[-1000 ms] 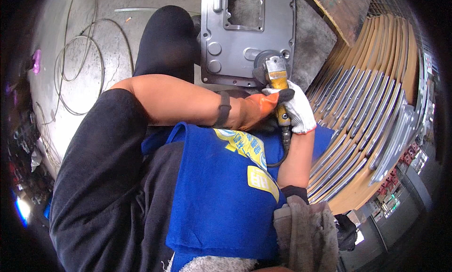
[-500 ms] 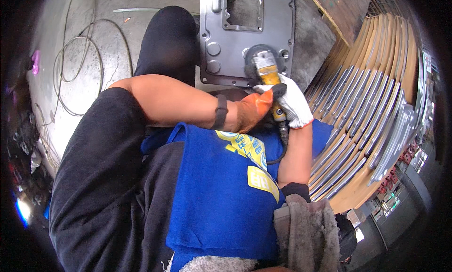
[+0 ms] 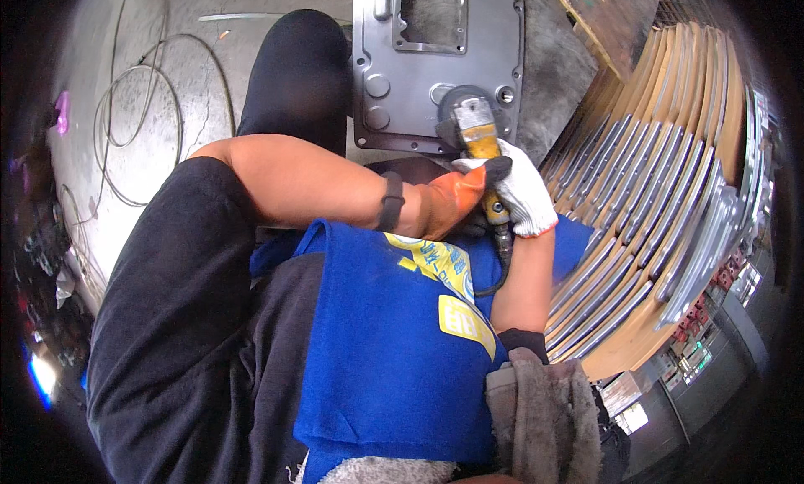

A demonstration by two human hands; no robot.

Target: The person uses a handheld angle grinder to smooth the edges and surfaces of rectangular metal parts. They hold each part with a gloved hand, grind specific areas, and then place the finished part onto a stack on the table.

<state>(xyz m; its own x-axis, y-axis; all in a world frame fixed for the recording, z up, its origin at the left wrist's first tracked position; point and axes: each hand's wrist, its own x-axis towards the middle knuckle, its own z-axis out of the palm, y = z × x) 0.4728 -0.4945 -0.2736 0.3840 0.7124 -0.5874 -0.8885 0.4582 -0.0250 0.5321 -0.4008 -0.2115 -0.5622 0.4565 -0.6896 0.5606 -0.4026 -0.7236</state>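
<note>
A yellow and silver hand-held grinder (image 3: pixel 481 136) lies with its round disc over the near right part of a grey metal plate (image 3: pixel 410 95). My right hand (image 3: pixel 524 191), in a white knit glove, is closed around the grinder's body. My left hand (image 3: pixel 456 198), in an orange glove with a dark fingertip, grips the same tool from the left, below its head. The plate has a rectangular opening, round bosses and holes along its rim. Whether the disc touches the plate is hard to tell. A dark hose (image 3: pixel 502 270) runs from the grinder's rear end toward my apron.
Many similar formed metal panels stand in a row with brown cardboard sheets (image 3: pixel 653 191) at the right. A wooden board (image 3: pixel 607 19) rises at the upper right. Coiled cable (image 3: pixel 180 107) lies on the concrete floor at the left. My bent knee (image 3: pixel 297 74) is beside the plate.
The grinder head has shifted very slightly right and down, and both hands moved with it. The plate appears a little further left in the view.
</note>
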